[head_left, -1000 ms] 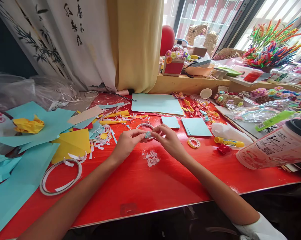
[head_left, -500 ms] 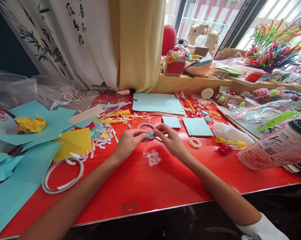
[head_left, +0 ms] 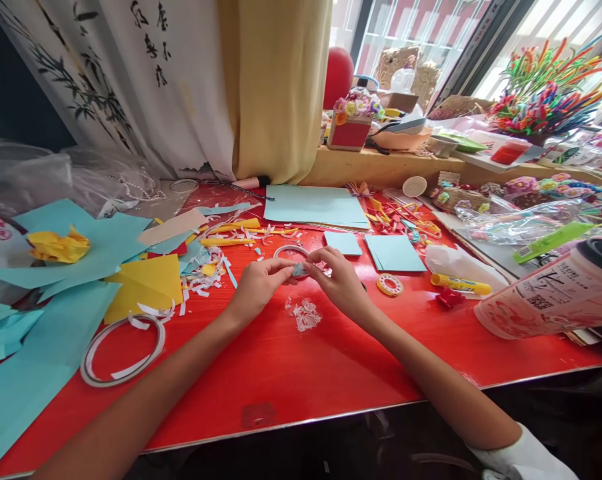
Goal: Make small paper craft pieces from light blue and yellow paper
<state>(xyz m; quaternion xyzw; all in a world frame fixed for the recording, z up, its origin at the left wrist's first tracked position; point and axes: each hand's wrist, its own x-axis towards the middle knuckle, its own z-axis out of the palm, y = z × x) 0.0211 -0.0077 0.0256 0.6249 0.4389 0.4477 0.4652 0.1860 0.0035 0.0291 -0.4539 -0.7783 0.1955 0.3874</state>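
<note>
Both my hands meet over the middle of the red table (head_left: 301,373). My left hand (head_left: 257,285) and my right hand (head_left: 339,280) each pinch a small light-blue paper piece (head_left: 297,269) between fingertips, holding it just above the tabletop. Behind the piece lies a thin tape ring (head_left: 287,251). A small pile of white paper scraps (head_left: 305,314) lies just below my hands.
Blue paper sheets (head_left: 315,205), yellow paper (head_left: 145,283), a large tape ring (head_left: 122,349) and cuttings lie to the left and behind. To the right are a small tape roll (head_left: 389,285), a yellow glue stick (head_left: 459,285) and a tipped cup (head_left: 555,293). The window sill holds craft clutter.
My fingers have shifted slightly on the blue paper piece; both hands stay in the same spot over the table.
</note>
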